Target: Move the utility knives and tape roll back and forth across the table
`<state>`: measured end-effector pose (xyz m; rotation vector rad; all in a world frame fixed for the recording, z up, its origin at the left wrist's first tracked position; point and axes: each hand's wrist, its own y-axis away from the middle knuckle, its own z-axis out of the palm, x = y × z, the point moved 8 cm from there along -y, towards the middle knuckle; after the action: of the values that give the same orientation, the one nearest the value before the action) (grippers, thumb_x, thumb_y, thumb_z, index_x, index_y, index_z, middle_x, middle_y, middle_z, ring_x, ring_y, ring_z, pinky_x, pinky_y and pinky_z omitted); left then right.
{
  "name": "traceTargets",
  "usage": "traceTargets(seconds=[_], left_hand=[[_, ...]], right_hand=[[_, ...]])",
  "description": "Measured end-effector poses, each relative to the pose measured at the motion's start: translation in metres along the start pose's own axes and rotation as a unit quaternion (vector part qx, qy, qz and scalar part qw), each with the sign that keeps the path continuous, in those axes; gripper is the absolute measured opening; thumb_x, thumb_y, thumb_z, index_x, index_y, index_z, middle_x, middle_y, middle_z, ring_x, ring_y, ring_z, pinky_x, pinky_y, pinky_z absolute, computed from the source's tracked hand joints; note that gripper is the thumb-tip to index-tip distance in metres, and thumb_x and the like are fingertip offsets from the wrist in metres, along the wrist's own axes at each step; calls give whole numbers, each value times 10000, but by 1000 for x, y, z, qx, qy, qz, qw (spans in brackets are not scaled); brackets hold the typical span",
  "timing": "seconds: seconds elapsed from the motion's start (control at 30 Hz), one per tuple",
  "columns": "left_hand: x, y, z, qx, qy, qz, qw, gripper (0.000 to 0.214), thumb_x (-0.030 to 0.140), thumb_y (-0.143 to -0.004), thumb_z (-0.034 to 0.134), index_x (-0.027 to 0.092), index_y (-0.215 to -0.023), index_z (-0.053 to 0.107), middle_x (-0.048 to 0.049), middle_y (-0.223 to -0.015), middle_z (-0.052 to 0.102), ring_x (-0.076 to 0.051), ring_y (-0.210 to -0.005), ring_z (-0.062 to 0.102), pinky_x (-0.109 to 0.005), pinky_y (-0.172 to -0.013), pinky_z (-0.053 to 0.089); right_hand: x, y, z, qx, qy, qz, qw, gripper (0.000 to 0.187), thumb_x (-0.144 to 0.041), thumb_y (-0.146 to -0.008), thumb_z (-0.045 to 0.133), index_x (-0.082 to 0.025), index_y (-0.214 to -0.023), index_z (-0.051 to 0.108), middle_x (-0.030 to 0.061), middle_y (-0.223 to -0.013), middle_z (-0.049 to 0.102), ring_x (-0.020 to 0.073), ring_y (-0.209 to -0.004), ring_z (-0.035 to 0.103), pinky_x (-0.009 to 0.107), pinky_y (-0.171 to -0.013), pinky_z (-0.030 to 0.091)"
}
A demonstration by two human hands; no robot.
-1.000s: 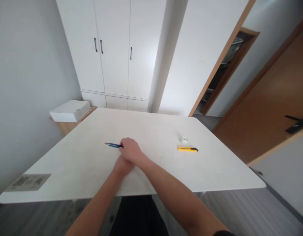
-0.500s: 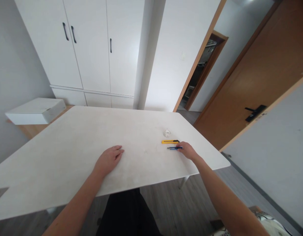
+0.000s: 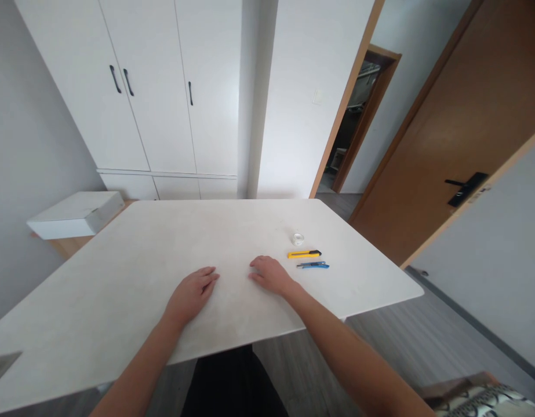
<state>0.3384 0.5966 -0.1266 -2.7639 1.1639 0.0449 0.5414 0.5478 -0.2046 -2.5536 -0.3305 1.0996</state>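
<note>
My left hand (image 3: pixel 192 294) rests on the white table (image 3: pixel 163 243) with its fingers stretched out and nothing in them. To its right, my right hand (image 3: pixel 270 274) is also on or just over the tabletop, fingers apart and holding nothing. Right of that hand lies a blue pen-like tool (image 3: pixel 313 264) with a silvery tip, perhaps a slim cutter. A yellow utility knife (image 3: pixel 304 254) with a black end lies just beyond it, roughly parallel. Farther back sits a small clear roll of tape (image 3: pixel 297 238).
A white box (image 3: pixel 78 213) stands on a wooden surface beyond the table's left edge. A grey socket panel (image 3: pixel 2 366) is set in the near left corner. White cabinets (image 3: pixel 163 87) line the back, and a brown door (image 3: pixel 436 127) stands at the right.
My right hand has let go of the blue tool and moved left toward my left hand. The blue tool stays on the table. My left hand keeps its place; the view has tilted slightly.
</note>
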Motion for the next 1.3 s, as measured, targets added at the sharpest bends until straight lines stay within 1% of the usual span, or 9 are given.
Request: traceTargets(seconds=[0.07,0.13,0.2,0.37,0.6,1.3], left_hand=[[0,0,0,2,-5,-2,1000,414,409,-975,405,248,-1155,742,-35,-1324,647,-216,-1229,599,-398,-1112,447],[0,0,-1,4,-6,-4,1000,405,405,-974,416,247,-1157,741,-37,-1320,650,-218,-1227,600,-401,-1112,448],[0,0,-1,6,-1,-6,1000,397,403,-972,425,249,-1160,739,-38,-1317,652,-220,-1226,602,-406,-1111,450],[0,0,-2,12,11,-12,1000,380,394,-970,436,257,-1152,741,-34,-1310,657,-217,-1217,607,-410,-1108,454],[2,1,-1,1,-5,-9,1000,399,385,-982,416,235,-1174,732,-48,-1321,649,-216,-1230,597,-405,-1112,447],[0,1,-1,13,8,-6,1000,386,397,-974,428,259,-1162,736,-33,-1319,651,-217,-1224,602,-400,-1109,451]], right_hand=[[-13,-7,11,22,34,9,999,269,-379,-932,629,-196,-1129,636,90,-1157,613,242,-1092,528,381,-937,394],[-16,-7,15,54,53,20,997,285,-403,-942,608,-206,-1147,620,87,-1158,592,246,-1089,500,395,-937,373],[-16,-4,16,67,53,18,996,287,-402,-944,602,-216,-1163,611,81,-1169,584,243,-1095,487,394,-948,358],[-12,-1,15,61,44,16,997,282,-391,-944,602,-219,-1167,615,80,-1182,582,243,-1110,479,388,-956,345],[-12,-2,15,68,39,11,997,285,-387,-936,618,-217,-1164,617,72,-1189,583,244,-1109,479,380,-944,350],[-12,-1,13,64,38,16,997,276,-390,-946,604,-225,-1166,618,73,-1187,586,240,-1103,483,379,-938,354]])
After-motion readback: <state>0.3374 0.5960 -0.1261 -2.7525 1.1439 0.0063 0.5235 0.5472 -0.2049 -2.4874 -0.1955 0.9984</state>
